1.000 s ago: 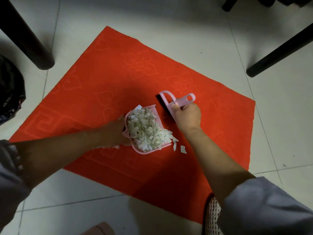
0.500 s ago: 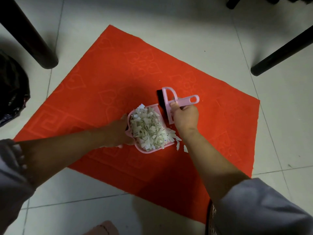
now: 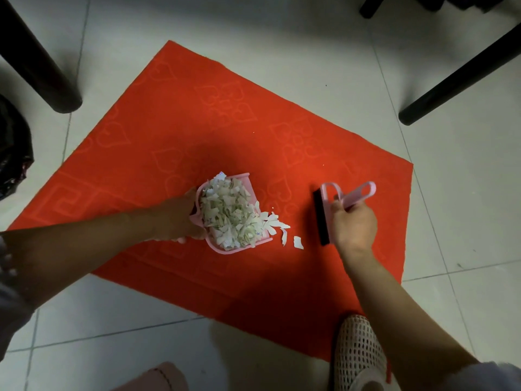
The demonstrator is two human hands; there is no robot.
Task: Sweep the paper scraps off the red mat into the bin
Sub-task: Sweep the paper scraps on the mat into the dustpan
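Pink dustpan [image 3: 225,218] heaped with paper scraps [image 3: 229,214] gripped in our left hand [image 3: 176,218], our right hand [image 3: 352,225] clamped on the brush [image 3: 328,210], loose scraps [image 3: 297,242] on the red mat [image 3: 197,122] between them.

— What is the person wearing?
— Pale grey sleeves: the left sleeve [image 3: 11,300] is pushed up, the right sleeve [image 3: 490,376] sits above the elbow, and both forearms are bare.
— And on the feet?
— A white mesh shoe [image 3: 358,351] with small holes, and a pink slipper [image 3: 158,376].
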